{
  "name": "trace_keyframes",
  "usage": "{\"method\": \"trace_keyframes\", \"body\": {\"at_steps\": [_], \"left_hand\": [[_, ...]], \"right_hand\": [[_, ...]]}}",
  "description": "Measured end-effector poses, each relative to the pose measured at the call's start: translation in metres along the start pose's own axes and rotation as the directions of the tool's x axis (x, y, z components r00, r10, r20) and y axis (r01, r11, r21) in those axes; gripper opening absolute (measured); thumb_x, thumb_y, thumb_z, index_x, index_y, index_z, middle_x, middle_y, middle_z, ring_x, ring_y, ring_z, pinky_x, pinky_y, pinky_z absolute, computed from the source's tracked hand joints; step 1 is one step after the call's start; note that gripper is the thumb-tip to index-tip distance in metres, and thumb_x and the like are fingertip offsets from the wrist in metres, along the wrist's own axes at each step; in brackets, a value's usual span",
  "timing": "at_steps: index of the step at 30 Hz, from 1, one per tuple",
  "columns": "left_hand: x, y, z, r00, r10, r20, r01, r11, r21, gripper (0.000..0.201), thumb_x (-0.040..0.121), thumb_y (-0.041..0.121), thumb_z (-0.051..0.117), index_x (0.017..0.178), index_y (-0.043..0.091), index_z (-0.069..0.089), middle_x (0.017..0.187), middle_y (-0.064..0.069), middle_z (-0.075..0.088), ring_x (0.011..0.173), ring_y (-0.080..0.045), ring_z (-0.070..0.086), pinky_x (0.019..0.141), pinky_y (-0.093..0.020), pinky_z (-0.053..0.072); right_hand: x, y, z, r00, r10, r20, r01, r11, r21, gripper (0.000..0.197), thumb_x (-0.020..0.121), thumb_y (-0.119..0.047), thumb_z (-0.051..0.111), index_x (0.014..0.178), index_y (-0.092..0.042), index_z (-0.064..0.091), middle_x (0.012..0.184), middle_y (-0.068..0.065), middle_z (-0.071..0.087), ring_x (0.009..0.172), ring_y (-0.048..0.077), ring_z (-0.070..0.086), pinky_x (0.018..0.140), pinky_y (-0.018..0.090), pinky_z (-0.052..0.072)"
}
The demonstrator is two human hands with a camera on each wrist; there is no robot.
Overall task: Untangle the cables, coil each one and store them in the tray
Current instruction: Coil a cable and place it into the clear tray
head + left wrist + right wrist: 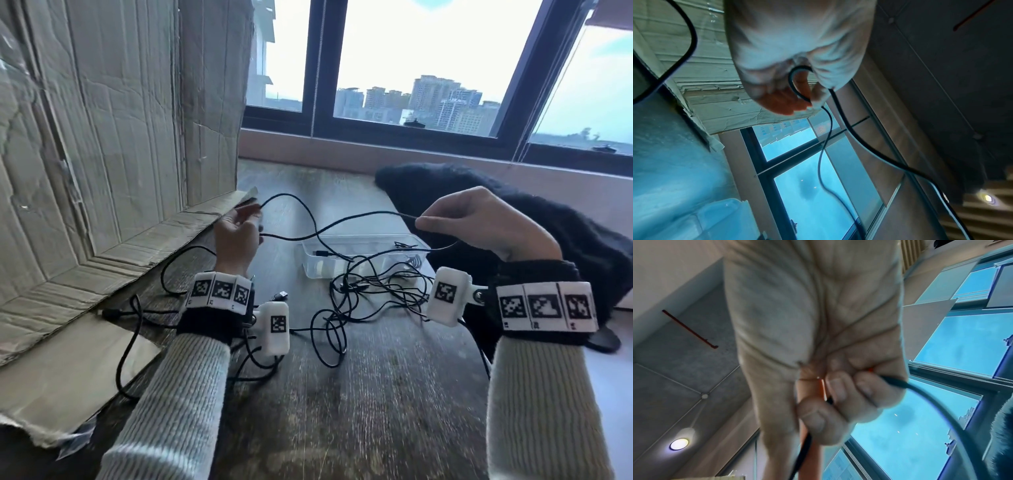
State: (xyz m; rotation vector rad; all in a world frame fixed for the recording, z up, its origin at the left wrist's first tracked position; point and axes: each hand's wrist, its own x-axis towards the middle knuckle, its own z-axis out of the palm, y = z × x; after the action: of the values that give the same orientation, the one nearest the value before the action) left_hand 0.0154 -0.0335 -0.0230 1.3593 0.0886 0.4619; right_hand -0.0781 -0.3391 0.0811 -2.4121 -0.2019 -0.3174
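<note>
Cables lie tangled, thin, black, beside tray.

Both hands raised, pinching

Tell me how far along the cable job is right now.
Early stage. Done: nothing looks coiled. In hand: the left hand and right hand hold a thin black cable raised between them. Left: the tangled black cable pile on the dark wooden table, partly draped over the clear plastic tray.
</note>
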Motion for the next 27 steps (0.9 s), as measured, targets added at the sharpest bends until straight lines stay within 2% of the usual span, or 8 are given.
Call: {"method": "trace_keyframes", "body": {"at_steps": [4,10,17,21,22,24,26,27], "left_hand": [[-0.022,0.019,0.008,0.870,-0.172,0.463,0.309,0.921,-0.238,0.031,0.091,0.000,0.051,0.109,0.018,0.067,0.076,-0.002,0.057,0.064,-0.012,0.054,0.051,-0.019,0.047],[-0.040,0.022,0.028,0.811,-0.118,0.573,0.283,0.936,-0.208,0.031,0.091,-0.009,0.045,0.106,0.006,0.068,0.078,-0.006,0.059,0.066,-0.012,0.056,0.057,-0.017,0.052],[-0.046,0.022,0.024,0.666,-0.013,0.746,0.279,0.932,-0.233,0.033,0.089,-0.002,0.045,0.102,0.008,0.073,0.087,-0.005,0.073,0.085,-0.017,0.071,0.081,-0.032,0.058],[-0.047,0.021,0.019,0.481,0.037,0.876,0.256,0.950,-0.180,0.033,0.077,0.036,0.070,0.100,0.012,0.075,0.098,-0.007,0.074,0.099,-0.021,0.068,0.091,-0.040,0.053],[-0.048,0.022,0.020,0.479,0.024,0.877,0.285,0.941,-0.181,0.046,0.078,0.051,0.063,0.100,0.012,0.074,0.100,-0.007,0.073,0.100,-0.022,0.068,0.093,-0.041,0.052],[-0.049,0.023,0.023,0.587,-0.045,0.808,0.342,0.919,-0.198,0.059,0.085,0.057,0.043,0.104,0.009,0.071,0.102,-0.005,0.072,0.100,-0.022,0.067,0.093,-0.040,0.051],[-0.044,0.018,0.027,0.692,-0.025,0.721,0.187,0.971,-0.146,0.042,0.092,0.037,0.048,0.121,0.010,0.061,0.114,-0.001,0.067,0.109,-0.020,0.062,0.092,-0.035,0.052],[-0.042,0.015,0.027,0.680,0.015,0.733,0.030,0.998,-0.048,0.039,0.090,0.026,0.055,0.128,0.013,0.056,0.123,0.001,0.063,0.116,-0.018,0.058,0.095,-0.033,0.051]], "right_hand": [[0.003,0.006,-0.001,0.995,-0.007,-0.103,0.008,1.000,0.006,0.011,0.089,-0.020,0.066,0.086,-0.013,0.074,0.081,0.011,0.071,0.069,0.016,0.059,0.071,0.032,0.049],[0.011,-0.010,0.020,0.990,0.069,0.121,-0.061,0.996,-0.066,0.033,0.098,-0.026,0.050,0.131,-0.024,0.055,0.115,0.003,0.067,0.103,0.018,0.063,0.094,0.040,0.051],[0.021,-0.035,0.073,0.977,0.076,0.201,-0.054,0.992,-0.111,0.064,0.097,-0.031,0.053,0.149,-0.016,0.020,0.113,0.010,0.063,0.083,0.021,0.070,0.075,0.037,0.059],[0.027,-0.027,0.074,0.988,0.011,0.154,0.000,0.997,-0.073,0.029,0.090,0.002,0.052,0.109,-0.016,0.065,0.089,0.006,0.070,0.059,0.016,0.064,0.066,0.033,0.056],[0.028,-0.025,0.072,0.993,0.007,0.119,-0.008,1.000,0.006,0.031,0.087,0.010,0.048,0.097,-0.011,0.069,0.085,0.007,0.070,0.059,0.018,0.064,0.067,0.035,0.056],[0.029,-0.023,0.067,0.999,-0.025,0.032,0.019,0.983,0.181,0.031,0.087,0.014,0.047,0.090,-0.007,0.070,0.077,0.008,0.069,0.055,0.018,0.065,0.061,0.029,0.057],[0.028,-0.026,0.062,0.995,-0.087,-0.044,0.096,0.940,0.327,0.018,0.089,0.007,0.056,0.094,-0.003,0.071,0.076,0.012,0.070,0.053,0.019,0.066,0.058,0.027,0.058],[0.027,-0.029,0.061,0.991,-0.113,-0.069,0.131,0.911,0.391,0.013,0.090,0.002,0.059,0.097,0.000,0.070,0.077,0.016,0.070,0.052,0.020,0.066,0.056,0.028,0.058]]}}
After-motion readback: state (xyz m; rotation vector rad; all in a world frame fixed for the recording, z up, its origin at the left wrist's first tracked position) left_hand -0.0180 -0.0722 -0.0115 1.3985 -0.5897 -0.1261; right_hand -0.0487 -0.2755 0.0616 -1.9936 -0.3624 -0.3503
